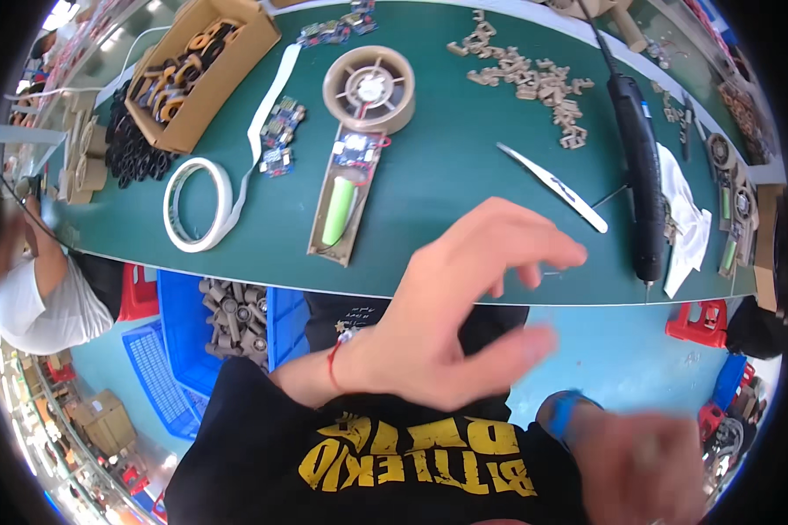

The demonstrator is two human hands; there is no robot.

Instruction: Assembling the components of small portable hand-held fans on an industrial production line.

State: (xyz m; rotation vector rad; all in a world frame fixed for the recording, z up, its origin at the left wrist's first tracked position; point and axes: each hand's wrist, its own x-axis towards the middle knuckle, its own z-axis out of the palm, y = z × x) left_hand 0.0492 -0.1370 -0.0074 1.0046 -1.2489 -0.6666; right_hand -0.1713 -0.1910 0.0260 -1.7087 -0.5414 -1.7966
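My left hand hovers over the table's front edge, thumb and fingers apart, holding nothing. Low at the right, my right hand is smeared by motion, so its fingers and any contents are unclear. Past the left hand lies a beige handheld fan with its handle open. Inside the handle sit a small circuit board and a green battery cell. White-tipped tweezers lie on the green table to the right of the fan. Beyond them rests a black electric screwdriver with its cord running up.
A white tape roll and several circuit boards lie left of the fan. A cardboard box holds orange and black rings. Small beige clips are scattered at the back. A blue crate of beige parts stands below the table edge.
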